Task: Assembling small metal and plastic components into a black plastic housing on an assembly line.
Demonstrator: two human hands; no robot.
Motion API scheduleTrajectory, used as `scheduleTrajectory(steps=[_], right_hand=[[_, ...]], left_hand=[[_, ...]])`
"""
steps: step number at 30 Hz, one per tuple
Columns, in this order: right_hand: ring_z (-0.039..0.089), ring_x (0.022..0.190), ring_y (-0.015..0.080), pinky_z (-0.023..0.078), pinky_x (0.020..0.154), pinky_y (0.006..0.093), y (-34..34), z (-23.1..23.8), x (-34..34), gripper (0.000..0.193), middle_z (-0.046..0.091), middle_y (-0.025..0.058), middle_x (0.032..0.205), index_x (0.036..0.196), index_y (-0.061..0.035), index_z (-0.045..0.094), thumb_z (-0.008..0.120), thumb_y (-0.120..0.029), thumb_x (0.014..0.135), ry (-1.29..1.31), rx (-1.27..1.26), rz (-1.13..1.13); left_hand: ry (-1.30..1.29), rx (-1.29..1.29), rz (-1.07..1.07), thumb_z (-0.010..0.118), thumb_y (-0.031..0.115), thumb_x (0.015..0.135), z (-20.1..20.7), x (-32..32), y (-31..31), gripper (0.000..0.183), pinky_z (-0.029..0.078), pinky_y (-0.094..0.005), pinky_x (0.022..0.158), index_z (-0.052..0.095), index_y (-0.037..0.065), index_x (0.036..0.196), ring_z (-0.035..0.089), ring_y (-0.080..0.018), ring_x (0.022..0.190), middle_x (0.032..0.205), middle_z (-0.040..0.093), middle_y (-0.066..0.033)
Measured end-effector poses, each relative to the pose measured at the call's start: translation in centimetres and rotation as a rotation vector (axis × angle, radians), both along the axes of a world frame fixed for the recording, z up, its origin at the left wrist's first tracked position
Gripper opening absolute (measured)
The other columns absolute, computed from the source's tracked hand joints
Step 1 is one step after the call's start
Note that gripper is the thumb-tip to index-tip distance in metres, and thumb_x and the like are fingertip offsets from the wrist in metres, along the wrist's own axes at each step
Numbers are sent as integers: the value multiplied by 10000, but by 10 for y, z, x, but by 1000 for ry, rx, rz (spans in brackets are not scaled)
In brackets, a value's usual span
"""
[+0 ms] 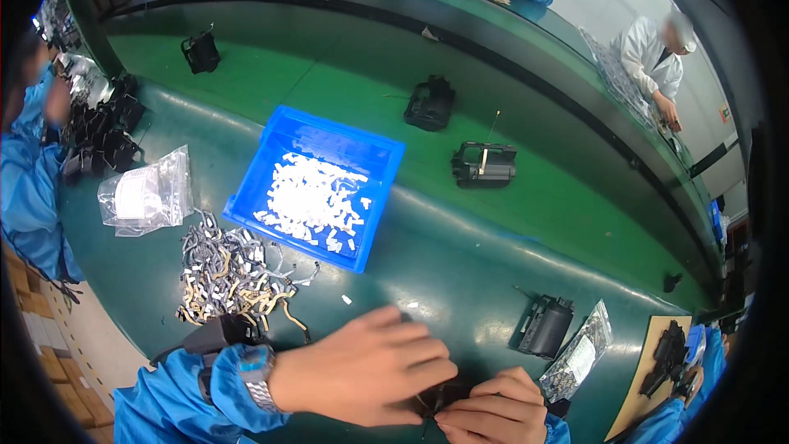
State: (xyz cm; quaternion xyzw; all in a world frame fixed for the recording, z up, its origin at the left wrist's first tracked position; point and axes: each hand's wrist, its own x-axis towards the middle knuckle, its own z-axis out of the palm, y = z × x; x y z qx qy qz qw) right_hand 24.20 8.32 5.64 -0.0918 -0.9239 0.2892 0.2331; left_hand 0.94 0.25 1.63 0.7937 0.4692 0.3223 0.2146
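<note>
Head-worn fisheye view, looking down and forward, fingers (pixel 421 353) near at the lower edge, desk (pixel 444 267) midway, green conveyor belt (pixel 329 74) farther off

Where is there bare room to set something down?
Broadest is the bare dark green tabletop between the blue plastic bin and the boxy black plastic part at right. Beyond, the brighter green strip is bare between its two leftmost black plastic parts. The left is crowded: a tangled pile of grey-and-tan cables and a crumpled clear plastic bag.

Green bench (pixel 460 255): blue bin (pixel 380 205), cable pile (pixel 226 275), clear bag (pixel 152 195).
</note>
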Motion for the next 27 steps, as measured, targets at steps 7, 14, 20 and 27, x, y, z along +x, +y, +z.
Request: scheduleTrajectory(steps=[7, 14, 20, 27], right_hand=[[657, 815, 260, 503, 750, 398, 0, 1, 2, 179, 731, 62, 853, 891, -44, 777, 821, -95, 725, -11, 24, 11], [615, 1035, 337, 512, 887, 452, -3, -1, 6, 419, 654, 99, 1152, 1060, -70, 732, 891, -278, 733, -114, -65, -78], [614, 1082, 384, 486, 963, 482, -6, -7, 4, 641, 641, 149, 1220, 1278, -62, 602, 903, -233, 738, -282, -150, -119], [622, 1102, 391, 493, 981, 477, -8, -15, 6, 594, 662, 170, 1197, 1253, -32, 609, 892, -205, 760, -230, -248, -165]], left_hand=[[-21, 80, -137, 777, 205, 861, -11, -3, 0, 97, 393, -324, 753, 707, 148, 895, 572, -140, 896, 962, 605, 52], [-16, 125, -115, 677, 210, 769, -13, 1, 2, 109, 391, -312, 744, 593, 143, 747, 516, -153, 873, 843, 495, 25], [136, 247, -78, 667, 227, 698, -8, 4, 1, 126, 375, -308, 694, 571, 146, 697, 502, -150, 815, 782, 436, 12], [306, 279, -40, 698, 233, 693, -7, 5, -2, 134, 355, -296, 678, 649, 157, 792, 495, -121, 760, 816, 468, 51]])
